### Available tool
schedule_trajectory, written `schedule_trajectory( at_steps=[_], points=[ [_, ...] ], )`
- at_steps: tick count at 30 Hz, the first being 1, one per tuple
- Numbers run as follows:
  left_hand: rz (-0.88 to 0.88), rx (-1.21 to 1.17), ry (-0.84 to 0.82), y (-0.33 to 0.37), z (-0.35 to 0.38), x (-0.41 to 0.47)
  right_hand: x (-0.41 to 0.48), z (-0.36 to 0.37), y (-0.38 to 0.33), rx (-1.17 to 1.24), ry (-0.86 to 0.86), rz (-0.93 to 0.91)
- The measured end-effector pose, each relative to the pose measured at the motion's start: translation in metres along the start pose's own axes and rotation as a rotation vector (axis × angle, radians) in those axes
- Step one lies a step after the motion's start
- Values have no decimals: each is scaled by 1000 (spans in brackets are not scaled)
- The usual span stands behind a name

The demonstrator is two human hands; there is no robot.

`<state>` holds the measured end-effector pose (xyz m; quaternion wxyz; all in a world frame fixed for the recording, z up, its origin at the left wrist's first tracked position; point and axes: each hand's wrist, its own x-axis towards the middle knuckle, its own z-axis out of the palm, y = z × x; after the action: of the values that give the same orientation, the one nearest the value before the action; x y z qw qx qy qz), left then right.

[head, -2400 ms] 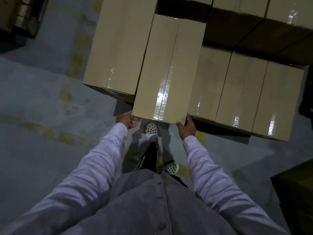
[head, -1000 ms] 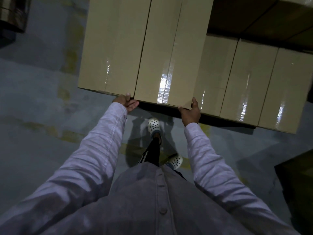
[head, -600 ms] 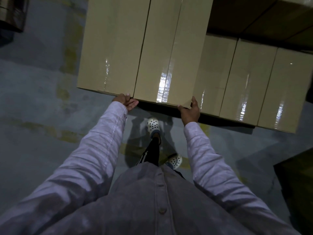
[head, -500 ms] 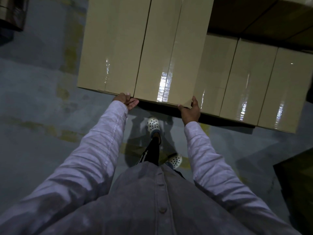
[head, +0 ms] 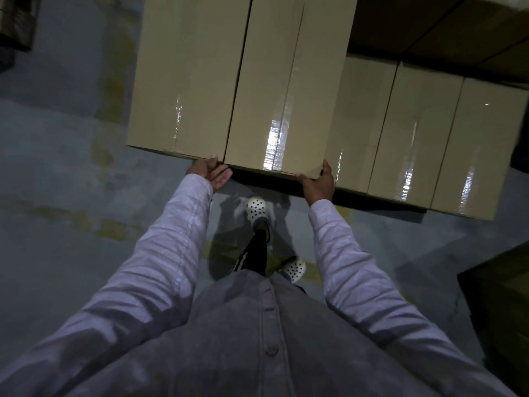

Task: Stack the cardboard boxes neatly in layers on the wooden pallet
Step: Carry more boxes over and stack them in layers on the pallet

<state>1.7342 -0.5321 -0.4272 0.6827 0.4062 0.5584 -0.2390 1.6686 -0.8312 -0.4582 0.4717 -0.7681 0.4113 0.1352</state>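
A long taped cardboard box [head: 283,90] lies on the upper layer, flush beside a second top box [head: 186,75] on its left. My left hand [head: 210,173] is at the near left corner of the long box, palm showing and fingers relaxed, thumb touching the edge where the two boxes meet. My right hand [head: 317,183] clasps the near right corner, thumb up along the side and fingers along the near face. To the right, a lower row of boxes [head: 415,133] stands side by side. The pallet is hidden under the stack.
Darker boxes [head: 446,27] rise behind the lower row at the upper right. A dark crate or box [head: 501,310] stands on the floor at the lower right. The grey concrete floor [head: 65,173] stretches to the left. My feet [head: 256,209] stand close to the stack.
Since 2.4 s ago the long box slid away from me until flush with its left neighbour. Over the last second both hands stay at its near corners; the left palm has opened a little.
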Motion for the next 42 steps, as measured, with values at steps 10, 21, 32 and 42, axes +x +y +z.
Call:
schedule_trajectory(
  at_steps=[10, 21, 32, 42],
  points=[
    [1290, 1283, 360, -30, -29, -3, -24, -8, 3, -78, 36, -170],
    [1569, 1618, 147, 2, -32, 18, -25, 1, -4, -84, 104, -105],
    [1607, 1729, 65, 8, -25, 23, -26, 5, -6, -92, 125, -52],
    [1490, 1850, 70, 12, -17, 18, -25, 5, -8, -155, 127, -68]
  ],
)
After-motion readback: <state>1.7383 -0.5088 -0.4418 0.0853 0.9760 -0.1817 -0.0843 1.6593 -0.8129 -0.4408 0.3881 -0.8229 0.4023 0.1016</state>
